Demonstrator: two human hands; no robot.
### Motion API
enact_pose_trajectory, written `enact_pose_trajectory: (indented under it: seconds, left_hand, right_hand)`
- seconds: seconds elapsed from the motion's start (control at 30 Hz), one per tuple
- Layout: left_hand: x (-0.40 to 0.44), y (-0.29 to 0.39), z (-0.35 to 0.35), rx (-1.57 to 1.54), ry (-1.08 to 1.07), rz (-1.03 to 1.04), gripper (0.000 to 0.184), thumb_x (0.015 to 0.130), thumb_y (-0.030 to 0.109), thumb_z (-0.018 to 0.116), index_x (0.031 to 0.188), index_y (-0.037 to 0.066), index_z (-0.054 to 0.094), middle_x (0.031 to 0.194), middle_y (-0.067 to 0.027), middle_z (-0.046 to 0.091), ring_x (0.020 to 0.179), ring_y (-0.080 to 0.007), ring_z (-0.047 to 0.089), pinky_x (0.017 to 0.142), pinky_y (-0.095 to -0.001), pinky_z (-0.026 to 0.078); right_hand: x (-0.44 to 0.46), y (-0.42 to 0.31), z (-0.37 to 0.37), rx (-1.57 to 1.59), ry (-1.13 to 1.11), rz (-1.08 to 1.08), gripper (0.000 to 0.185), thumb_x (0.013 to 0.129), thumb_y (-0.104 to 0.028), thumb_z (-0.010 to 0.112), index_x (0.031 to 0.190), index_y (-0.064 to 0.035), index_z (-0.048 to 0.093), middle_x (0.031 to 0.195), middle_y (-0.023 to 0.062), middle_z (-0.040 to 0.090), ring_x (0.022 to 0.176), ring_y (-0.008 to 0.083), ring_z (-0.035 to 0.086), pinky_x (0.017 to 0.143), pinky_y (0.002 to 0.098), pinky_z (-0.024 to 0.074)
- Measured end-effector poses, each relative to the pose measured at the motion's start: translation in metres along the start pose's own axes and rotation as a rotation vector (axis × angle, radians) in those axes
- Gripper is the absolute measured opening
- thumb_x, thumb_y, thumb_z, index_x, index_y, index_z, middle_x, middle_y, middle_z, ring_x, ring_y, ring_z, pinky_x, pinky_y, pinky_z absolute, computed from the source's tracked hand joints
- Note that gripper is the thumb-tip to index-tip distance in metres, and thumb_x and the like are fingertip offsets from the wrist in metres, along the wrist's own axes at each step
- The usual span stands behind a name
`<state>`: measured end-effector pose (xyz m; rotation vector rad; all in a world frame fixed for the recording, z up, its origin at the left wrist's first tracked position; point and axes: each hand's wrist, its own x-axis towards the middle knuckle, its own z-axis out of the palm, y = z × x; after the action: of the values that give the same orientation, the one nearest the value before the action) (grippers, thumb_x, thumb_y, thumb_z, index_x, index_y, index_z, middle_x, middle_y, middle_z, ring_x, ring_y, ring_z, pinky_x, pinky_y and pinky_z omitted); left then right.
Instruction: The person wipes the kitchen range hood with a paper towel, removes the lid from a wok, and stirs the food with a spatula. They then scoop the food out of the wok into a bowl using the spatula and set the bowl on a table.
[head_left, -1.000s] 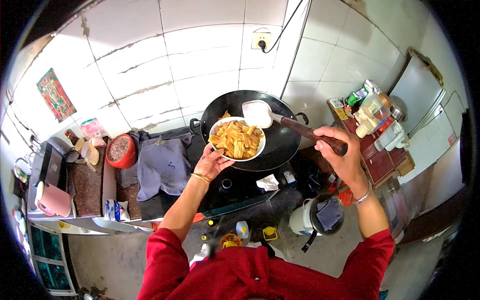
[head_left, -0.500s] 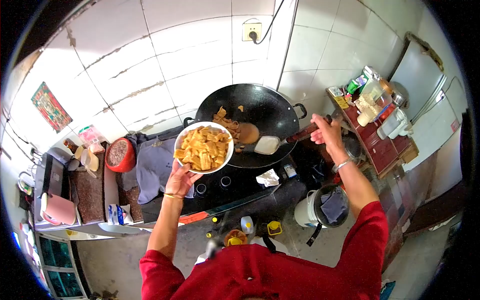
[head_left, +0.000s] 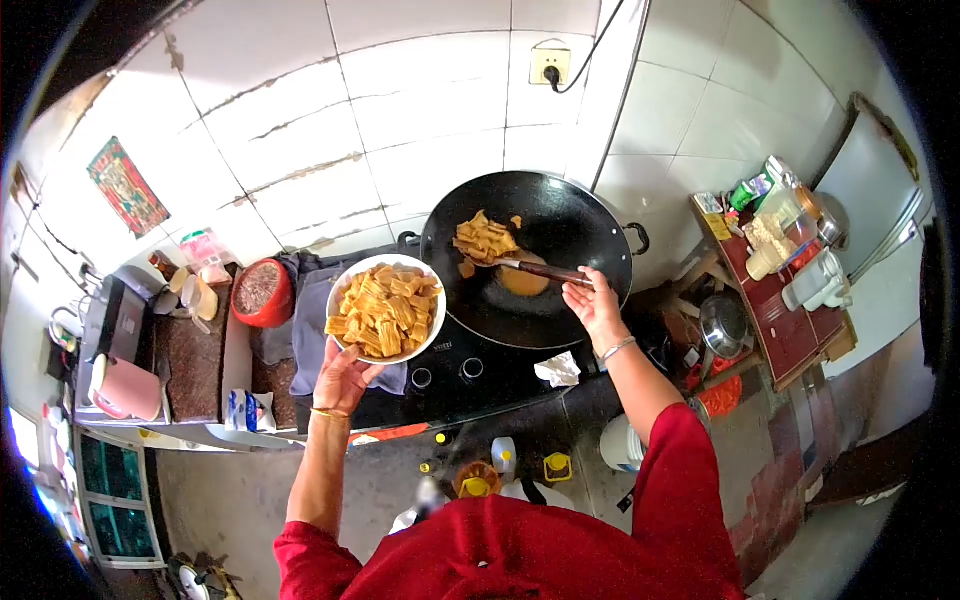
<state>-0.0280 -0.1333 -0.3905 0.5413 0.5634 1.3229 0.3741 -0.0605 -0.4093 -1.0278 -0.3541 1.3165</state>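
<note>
1. Left hand [head_left: 347, 378]: clamped on the near edge of the white bowl [head_left: 437, 335]. Your thumb lies at the rim; the fingers beneath are partly hidden.
2. White bowl: held to the near left of the wok [head_left: 590, 240], above the stove side. It carries a heap of folded yellow-brown food pieces [head_left: 387, 310].
3. Right hand [head_left: 595, 303]: closed around the end of the dark handle of the spatula [head_left: 548, 271], at the right near part of the wok. Your palm is turned partly upward.
4. Spatula: handle slanting leftward over the wok interior. Its head reaches the food in the wok and is mostly hidden.
5. Wok contents: a cluster of cooked-looking strips [head_left: 484, 238] on the left inner wall; one small piece apart, just above; a brown liquid pool [head_left: 523, 281] at the bottom, beside the cluster.
6. Black stove [head_left: 440, 397]: beneath the wok, with two round knobs in front of it.
7. Crumpled white tissue [head_left: 558, 370]: on the near side of the wok.
8. Blue-gray cloth [head_left: 310, 318] and red basin [head_left: 263, 293]: left of the wok, the basin farther out.
9. Lidded metal pot [head_left: 724, 322]: right of the wok, well apart.
</note>
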Motion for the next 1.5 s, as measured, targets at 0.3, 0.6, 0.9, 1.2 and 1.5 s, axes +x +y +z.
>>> enact_pose_trajectory:
  seconds: [0.3, 0.6, 0.9, 1.2, 1.5]
  left_hand:
    - [0.011, -0.01, 0.013, 0.006, -0.027, -0.048, 0.055, 0.08, 0.002, 0.051, 0.128, 0.015, 0.029, 0.12, -0.0122, 0.045, 0.099, -0.0309, 0.054, 0.074, -0.0413, 0.053]
    - [0.045, -0.049, 0.038, -0.108, -0.139, -0.182, 0.054, 0.079, -0.002, 0.051, 0.125, 0.018, 0.032, 0.115, -0.0106, 0.049, 0.097, -0.0313, 0.055, 0.076, -0.0462, 0.051]
    - [0.063, -0.09, 0.082, -0.168, -0.23, -0.291, 0.049, 0.079, -0.003, 0.052, 0.12, 0.019, 0.036, 0.114, -0.01, 0.051, 0.097, -0.0295, 0.056, 0.079, -0.0496, 0.048]
    - [0.061, -0.096, 0.09, -0.155, -0.268, -0.344, 0.051, 0.078, -0.005, 0.052, 0.12, 0.021, 0.039, 0.111, -0.0085, 0.053, 0.096, -0.0275, 0.057, 0.078, -0.0492, 0.049]
    - [0.06, -0.091, 0.084, -0.165, -0.292, -0.33, 0.052, 0.078, -0.004, 0.053, 0.12, 0.023, 0.041, 0.112, -0.0081, 0.054, 0.096, -0.0267, 0.057, 0.078, -0.0481, 0.049]
  right_hand:
    - [-0.014, -0.035, -0.001, -0.109, 0.038, -0.145, 0.031, 0.074, -0.03, 0.064, 0.096, -0.0092, 0.057, 0.077, 0.0101, 0.06, 0.067, 0.017, 0.06, 0.062, 0.0295, 0.0504]
    - [-0.102, -0.132, 0.011, -0.261, -0.003, -0.32, 0.03, 0.075, -0.031, 0.063, 0.091, -0.0065, 0.058, 0.073, 0.0084, 0.061, 0.062, 0.015, 0.06, 0.058, 0.0259, 0.0502]
    - [-0.185, -0.151, 0.03, -0.467, -0.085, -0.468, 0.026, 0.082, -0.022, 0.054, 0.098, -0.0018, 0.057, 0.076, 0.0117, 0.061, 0.062, 0.0166, 0.061, 0.057, 0.0264, 0.0509]
    - [-0.217, -0.137, 0.015, -0.743, -0.219, -0.7, 0.02, 0.08, -0.007, 0.053, 0.097, 0.0038, 0.057, 0.081, 0.0108, 0.062, 0.067, 0.0139, 0.061, 0.064, 0.0245, 0.0513]
    - [-0.235, -0.138, 0.017, -1.22, -0.41, -1.167, 0.029, 0.066, 0.006, 0.061, 0.094, -0.0027, 0.058, 0.087, 0.0104, 0.058, 0.077, 0.0199, 0.058, 0.066, 0.0274, 0.0466]
